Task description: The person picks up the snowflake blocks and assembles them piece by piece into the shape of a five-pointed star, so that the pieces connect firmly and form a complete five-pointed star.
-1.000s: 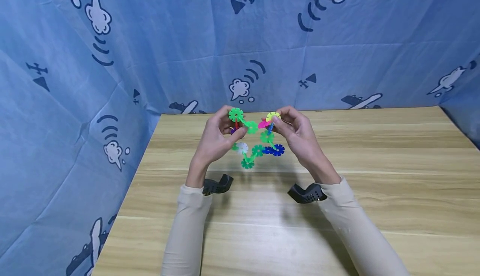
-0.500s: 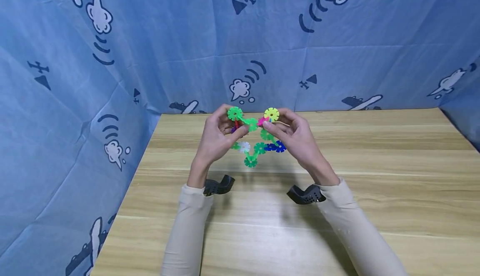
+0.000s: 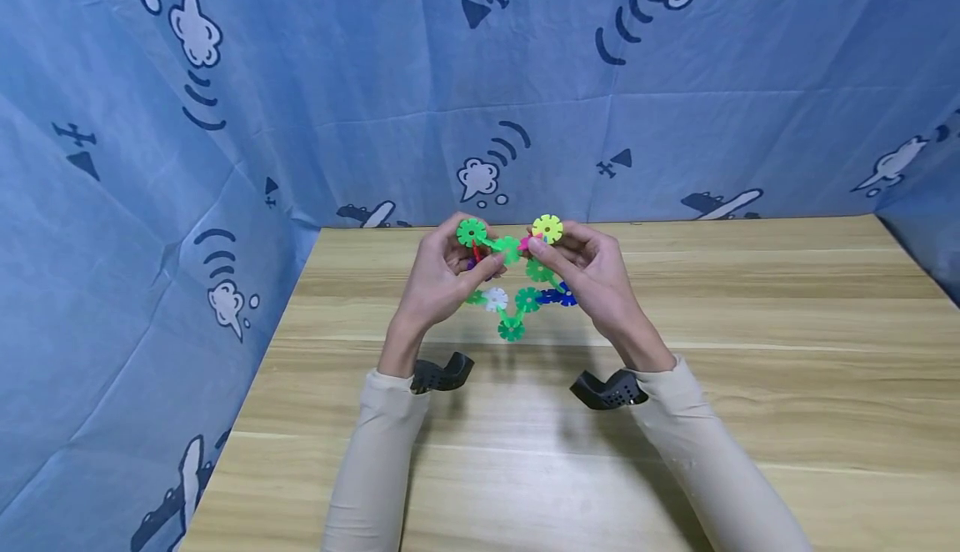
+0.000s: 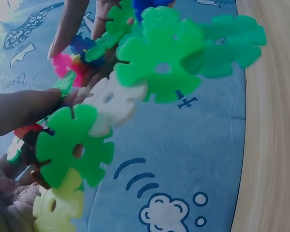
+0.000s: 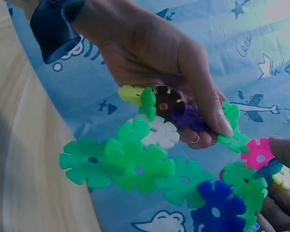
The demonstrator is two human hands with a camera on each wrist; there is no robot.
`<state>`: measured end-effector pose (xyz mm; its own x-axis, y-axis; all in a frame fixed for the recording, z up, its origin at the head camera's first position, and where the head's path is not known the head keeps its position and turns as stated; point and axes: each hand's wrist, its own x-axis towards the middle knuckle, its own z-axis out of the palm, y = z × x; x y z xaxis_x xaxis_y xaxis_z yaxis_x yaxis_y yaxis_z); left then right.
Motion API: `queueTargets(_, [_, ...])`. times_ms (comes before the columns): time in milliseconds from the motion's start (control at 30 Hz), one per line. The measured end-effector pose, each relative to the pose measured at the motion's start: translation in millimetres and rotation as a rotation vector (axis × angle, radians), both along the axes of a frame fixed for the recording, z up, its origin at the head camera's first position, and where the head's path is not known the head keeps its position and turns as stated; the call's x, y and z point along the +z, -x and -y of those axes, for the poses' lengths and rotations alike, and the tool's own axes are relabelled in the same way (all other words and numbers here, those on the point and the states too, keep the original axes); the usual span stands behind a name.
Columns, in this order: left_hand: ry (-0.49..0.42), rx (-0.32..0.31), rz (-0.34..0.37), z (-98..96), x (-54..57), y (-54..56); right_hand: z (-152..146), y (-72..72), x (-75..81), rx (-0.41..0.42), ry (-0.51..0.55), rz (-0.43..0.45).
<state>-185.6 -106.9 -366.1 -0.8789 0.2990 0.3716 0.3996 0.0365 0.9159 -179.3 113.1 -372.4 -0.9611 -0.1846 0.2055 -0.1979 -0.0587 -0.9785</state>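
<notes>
Both hands hold a chain of notched plastic snowflake discs above the table. My left hand (image 3: 435, 281) pinches a pale green disc (image 3: 508, 249) between thumb and fingers. Opposite it, my right hand (image 3: 600, 277) pinches a pink disc (image 5: 259, 153), whose edge meets the green disc's edge. Whether their slots interlock I cannot tell. A yellow disc (image 3: 547, 229) stands above the right thumb, and another green disc (image 3: 472, 233) above the left hand. Below hang a white disc (image 3: 496, 298), several green discs (image 3: 512, 329) and a dark blue disc (image 5: 217, 208). Purple and brown discs (image 5: 169, 100) lie against the left palm.
The wood-grain table (image 3: 750, 352) extends on all sides under the hands. A blue printed curtain (image 3: 375, 77) hangs behind it and along the left. Black wrist mounts (image 3: 611, 389) jut inward from both forearms.
My right thumb has shifted from the yellow disc to the pink one. The gap between the pink disc and the left hand's green disc has closed. The lower chain has swung slightly right.
</notes>
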Motion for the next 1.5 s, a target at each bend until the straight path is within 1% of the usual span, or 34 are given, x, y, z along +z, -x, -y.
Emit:
queueTargets(100, [-0.015, 0.007, -0.009, -2.5, -0.3, -0.4, -0.6, -0.2, 0.5, -0.008, 0.002, -0.003])
queueTargets(333, [0.003, -0.003, 0.000, -5.6, -1.8, 0.4, -2.3, -1.5, -1.3, -0.007, -0.044, -0.014])
queueTargets(467, [0.012, -0.008, 0.011, -5.2, -2.9, 1.8, -5.6, -0.5, 0.0, -0.010, -0.136, -0.013])
queueTargets(533, [0.006, 0.000, 0.013, -5.4, -3.0, 2.9, -8.3, 0.6, 1.4, -0.001, -0.203, -0.001])
queueTargets(633, [-0.033, 0.047, 0.011, -4.6, -4.1, 5.4, -13.0, 2.7, 3.1, 0.009, -0.305, 0.030])
queueTargets(700, [-0.070, 0.098, 0.011, -3.0, -4.5, 6.2, -15.9, 4.2, 3.8, 0.017, -0.334, 0.058])
queueTargets(767, [-0.097, 0.159, 0.008, -1.4, -4.9, 7.1, -18.2, 6.1, 4.2, 0.022, -0.336, 0.081])
queueTargets(833, [-0.116, 0.203, 0.009, -1.4, -4.8, 7.7, -20.3, 8.3, 4.6, 0.029, -0.318, 0.102])
queueTargets(933, [-0.117, 0.232, 0.019, -4.1, -7.1, 10.1, -22.7, 11.0, 4.7, 0.030, -0.316, 0.115])
queueTargets(1000, [-0.089, 0.224, 0.042, -6.6, -9.7, 11.2, -24.4, 13.0, 3.5, 0.021, -0.316, 0.127])
queueTargets(1033, [-0.058, 0.220, 0.063, -7.6, -11.2, 11.3, -25.3, 14.0, 2.5, 0.014, -0.318, 0.133])
queueTargets(1133, [0.084, 0.233, 0.151, -9.0, -16.5, 11.3, -29.5, 17.6, -2.1, -0.011, -0.317, 0.168])
queueTargets(1200, [0.161, 0.255, 0.225, -9.4, -19.4, 11.0, -33.8, 19.9, -5.2, -0.030, -0.328, 0.191])
queueTargets(1233, [0.184, 0.267, 0.258, -9.7, -20.6, 11.2, -36.0, 20.9, -6.6, -0.037, -0.334, 0.204])
queueTargets(1300, [0.195, 0.286, 0.305, -10.6, -22.7, 12.0, -40.1, 23.0, -9.5, -0.043, -0.339, 0.228])
queueTargets(1400, [0.216, 0.298, 0.318, -13.1, -25.7, 12.9, -44.9, 26.4, -14.6, -0.045, -0.358, 0.254])
queueTargets(1500, [0.313, 0.274, 0.328, -16.5, -31.7, 13.8, -49.4, 31.4, -23.8, -0.071, -0.430, 0.263])
